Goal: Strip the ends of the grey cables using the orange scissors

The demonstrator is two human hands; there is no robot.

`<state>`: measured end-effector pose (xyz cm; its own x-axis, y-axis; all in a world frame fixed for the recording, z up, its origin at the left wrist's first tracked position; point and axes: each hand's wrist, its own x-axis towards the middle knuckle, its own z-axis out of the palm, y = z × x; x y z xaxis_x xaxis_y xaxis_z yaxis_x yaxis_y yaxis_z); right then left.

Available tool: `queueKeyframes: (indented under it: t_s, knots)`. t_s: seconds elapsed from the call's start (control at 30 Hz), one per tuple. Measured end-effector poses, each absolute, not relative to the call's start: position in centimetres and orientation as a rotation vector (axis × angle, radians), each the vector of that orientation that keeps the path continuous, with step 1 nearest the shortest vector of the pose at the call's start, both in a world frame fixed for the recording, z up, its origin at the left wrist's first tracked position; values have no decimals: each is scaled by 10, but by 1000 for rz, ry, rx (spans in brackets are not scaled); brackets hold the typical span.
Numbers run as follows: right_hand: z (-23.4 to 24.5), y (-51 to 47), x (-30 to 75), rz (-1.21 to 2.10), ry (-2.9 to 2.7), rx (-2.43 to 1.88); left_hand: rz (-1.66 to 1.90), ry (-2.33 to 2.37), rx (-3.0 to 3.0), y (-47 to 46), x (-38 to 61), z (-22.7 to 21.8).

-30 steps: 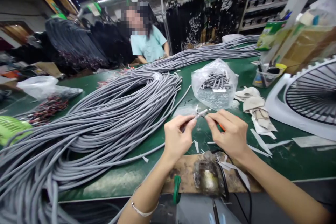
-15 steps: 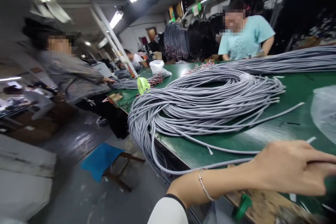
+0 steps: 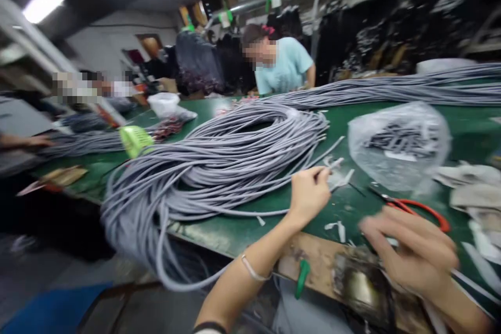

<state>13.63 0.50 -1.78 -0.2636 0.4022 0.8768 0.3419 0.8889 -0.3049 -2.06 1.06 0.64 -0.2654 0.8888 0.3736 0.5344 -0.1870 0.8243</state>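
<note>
My left hand is closed on a grey cable near its end, with whitish strands showing past the fingers. That cable runs out of a large looped bundle of grey cables, which hangs partly over the table edge. My right hand is blurred, its fingers curled together in a pinch; what they hold, if anything, I cannot make out. It hovers beside red-handled scissors and above a worn metal device on a wooden board.
A clear plastic bag of small dark parts lies on the green table. White scraps and a crumpled cloth are nearby. A green fan stands left. Across the table is a person in a light-blue shirt.
The view has swung right. My left hand now grips a cable end by the bundle, and my right hand has come into view. The bag and scissors now show fully.
</note>
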Motion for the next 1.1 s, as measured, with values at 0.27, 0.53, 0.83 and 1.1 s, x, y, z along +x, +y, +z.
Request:
queueKeyframes:
  t_s: [0.27,0.53,0.83,1.1]
  knots:
    - [-6,24,137,-137,-1811,-1047,1523,1474,1693,3,-4,-2]
    - [-1,21,141,-201,-1832,-1078,1471,1474,1846,-1,-4,2]
    - [0,22,141,111,-1816,-955,1355,1456,1975,-3,-4,4]
    - [2,15,142,559,-1546,-883,1331,1574,1780,7,-3,-3]
